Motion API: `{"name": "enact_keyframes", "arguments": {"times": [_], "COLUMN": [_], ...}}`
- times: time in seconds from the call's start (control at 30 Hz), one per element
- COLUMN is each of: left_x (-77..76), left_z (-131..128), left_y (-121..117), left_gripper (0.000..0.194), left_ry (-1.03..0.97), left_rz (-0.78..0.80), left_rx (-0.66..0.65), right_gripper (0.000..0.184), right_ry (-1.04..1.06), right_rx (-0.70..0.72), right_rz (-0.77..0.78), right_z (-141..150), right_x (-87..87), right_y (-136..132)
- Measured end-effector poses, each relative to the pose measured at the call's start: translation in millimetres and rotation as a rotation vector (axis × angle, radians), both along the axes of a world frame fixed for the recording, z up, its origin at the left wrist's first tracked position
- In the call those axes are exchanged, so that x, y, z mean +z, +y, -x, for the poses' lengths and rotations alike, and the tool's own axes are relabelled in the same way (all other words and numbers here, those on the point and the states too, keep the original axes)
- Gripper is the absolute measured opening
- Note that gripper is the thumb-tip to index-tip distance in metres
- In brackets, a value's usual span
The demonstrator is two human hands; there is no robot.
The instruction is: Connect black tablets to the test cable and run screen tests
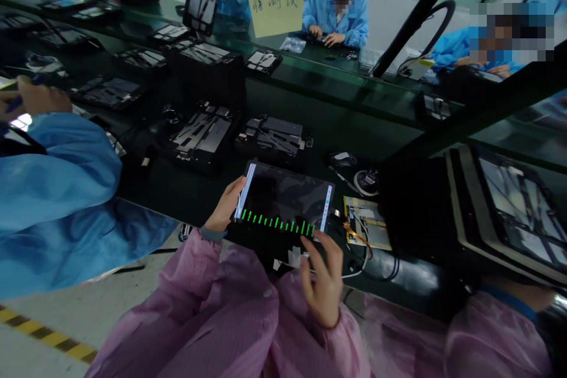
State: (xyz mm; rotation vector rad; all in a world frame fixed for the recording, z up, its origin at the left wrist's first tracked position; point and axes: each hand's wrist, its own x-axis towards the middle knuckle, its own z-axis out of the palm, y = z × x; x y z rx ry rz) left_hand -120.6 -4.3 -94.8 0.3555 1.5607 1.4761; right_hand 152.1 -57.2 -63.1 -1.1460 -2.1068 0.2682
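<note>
A tablet (pixel 283 192) with a lit screen is tilted up in front of me, a row of green bars along its lower edge. My left hand (pixel 227 205) is closed around its left edge, thumb on the front. My right hand (pixel 325 274) has its fingers spread, fingertips at the lower right corner of the screen; whether they touch the glass I cannot tell. Just right of the tablet lies a flat battery pack (pixel 367 221) with an orange ribbon and a white cable (pixel 365 251).
Behind the tablet lie opened tablet bodies (pixel 277 134) and another stack (pixel 204 130). A tall stack of tablets (pixel 522 207) stands at right. Coiled cable (pixel 367 182) lies nearby. A blue-sleeved co-worker's arm (pixel 57 159) is close at left, a pink sleeve (pixel 496 336) at right. A glass shelf (pixel 328 80) runs behind.
</note>
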Motion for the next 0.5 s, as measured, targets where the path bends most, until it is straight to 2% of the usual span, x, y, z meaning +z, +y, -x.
{"name": "enact_keyframes", "arguments": {"times": [0.13,0.2,0.27,0.37,0.43,0.5], "left_x": [3.1,4.7,6.8,10.8,13.4,14.7], "left_z": [-0.5,0.2,1.2,0.6,-1.8,-4.7], "left_y": [-2.0,-3.1,-3.0,0.6,4.3,7.7], "left_gripper": [0.054,0.054,0.047,0.031,0.021,0.015], "left_ry": [0.018,0.001,-0.061,-0.176,-0.198,-0.179], "left_rz": [0.050,0.056,0.035,-0.009,-0.020,-0.017], "left_rx": [-0.004,-0.017,-0.051,-0.121,-0.092,0.006], "right_gripper": [0.028,0.028,0.028,0.024,0.019,0.017], "right_ry": [0.011,-0.037,-0.074,-0.178,-0.271,-0.306], "right_rx": [-0.392,-0.505,-0.479,-0.282,-0.184,-0.138], "right_rz": [0.013,0.060,0.091,0.155,0.192,0.216], "right_z": [-81.2,-116.7,-136.6,-136.1,-125.8,-117.7], "right_x": [-5.8,-10.1,-13.4,-17.4,-19.5,-19.9], "right_y": [13.5,32.4,58.1,101.2,125.0,141.0]}}
